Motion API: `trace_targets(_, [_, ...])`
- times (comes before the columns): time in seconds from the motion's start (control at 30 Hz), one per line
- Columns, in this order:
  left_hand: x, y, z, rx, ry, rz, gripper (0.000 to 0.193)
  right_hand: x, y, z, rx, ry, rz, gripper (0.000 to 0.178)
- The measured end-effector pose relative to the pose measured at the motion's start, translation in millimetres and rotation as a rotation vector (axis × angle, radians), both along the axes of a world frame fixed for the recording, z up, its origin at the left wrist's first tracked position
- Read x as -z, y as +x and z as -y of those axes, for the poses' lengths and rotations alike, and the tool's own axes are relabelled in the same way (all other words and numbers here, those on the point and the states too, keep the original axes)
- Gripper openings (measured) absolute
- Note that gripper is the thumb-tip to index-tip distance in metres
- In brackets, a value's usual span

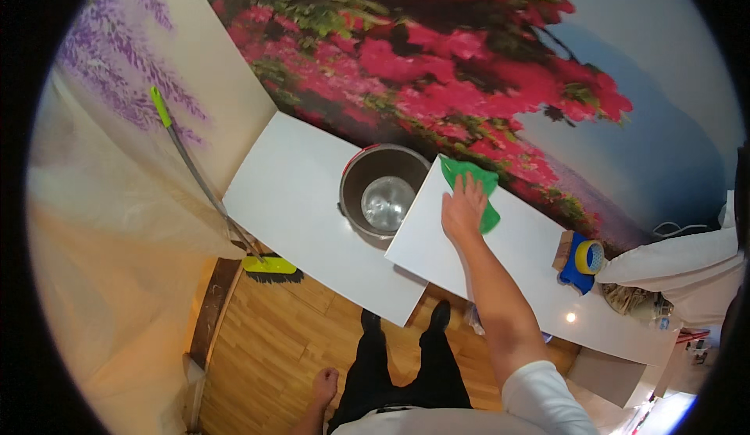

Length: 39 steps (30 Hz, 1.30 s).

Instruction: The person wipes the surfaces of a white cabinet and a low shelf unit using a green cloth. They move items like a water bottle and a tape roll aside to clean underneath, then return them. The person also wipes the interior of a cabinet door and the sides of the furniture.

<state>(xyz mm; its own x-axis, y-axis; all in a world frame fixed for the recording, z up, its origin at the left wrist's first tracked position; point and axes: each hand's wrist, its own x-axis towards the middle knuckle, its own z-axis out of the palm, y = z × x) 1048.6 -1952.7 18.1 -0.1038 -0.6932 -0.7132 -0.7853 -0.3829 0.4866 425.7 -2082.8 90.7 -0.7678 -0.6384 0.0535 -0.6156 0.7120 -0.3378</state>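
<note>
My right hand (464, 210) lies with its fingers spread on a green cloth (489, 220), pressing it against the raised white tabletop (437, 249) near the wall. Part of the cloth is hidden under the palm. Just left of that surface's edge, a dark grey bucket (355, 171) with a red stripe at its rim stands on a lower white tabletop (289, 193). Clear water seems to cover its bottom. My left hand (326, 384) hangs low beside my leg, fingers curled in, with nothing seen in it.
Leaning at the left is a broom (269, 265) with a lime-green head, beside pale plastic sheeting (117, 224). Farther right on the raised tabletop sit a yellow tape roll (589, 257) and a blue item (576, 277). White fabric (664, 263) drapes beyond them. Wooden flooring (266, 341) lies below.
</note>
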Motion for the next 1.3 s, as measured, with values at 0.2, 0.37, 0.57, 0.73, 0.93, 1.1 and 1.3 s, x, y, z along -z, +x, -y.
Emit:
trace_targets(0.2, [2,81,60,-0.203,0.063,-0.104,0.034,-3,59,46,-0.034,-0.001,-0.027,0.060])
trace_targets(0.37, [56,161,73,-0.131,0.089,-0.002,0.034,-3,151,23,-0.135,-0.036,-0.075,0.055])
trace_targets(0.57, [68,123,100,-0.151,0.326,-0.078,0.031,-15,192,-63,-0.274,0.161,-0.013,0.058])
trace_targets(0.73, [64,79,107,-0.191,0.251,-0.252,0.028,-14,167,-126,-0.073,0.155,-0.034,0.056])
trace_targets(0.93, [57,75,102,-0.198,0.289,-0.279,0.027,6,180,-95,0.015,0.050,-0.069,0.060])
trace_targets(1.1, [44,90,92,-0.250,0.355,-0.129,0.022,-10,222,-33,-0.159,0.104,-0.095,0.063])
trace_targets(1.3, [60,119,101,-0.208,0.398,-0.056,0.019,-7,222,-35,-0.267,-0.070,-0.035,0.068])
